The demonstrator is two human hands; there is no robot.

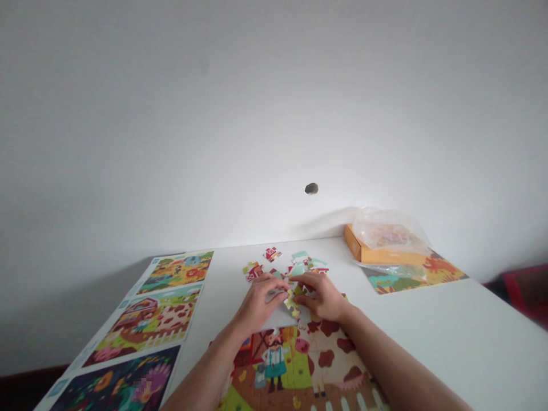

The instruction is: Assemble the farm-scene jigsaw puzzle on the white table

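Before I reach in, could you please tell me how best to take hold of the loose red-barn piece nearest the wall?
I'd pinch the barn piece by its left and right edges, coming from above: it appears to lie flat on the table, apart from the other pieces.

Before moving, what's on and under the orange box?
On top: a translucent plastic bag. An illustrated sheet extends from beneath the orange box, with clear plastic at its front edge. What the box covers is hidden.
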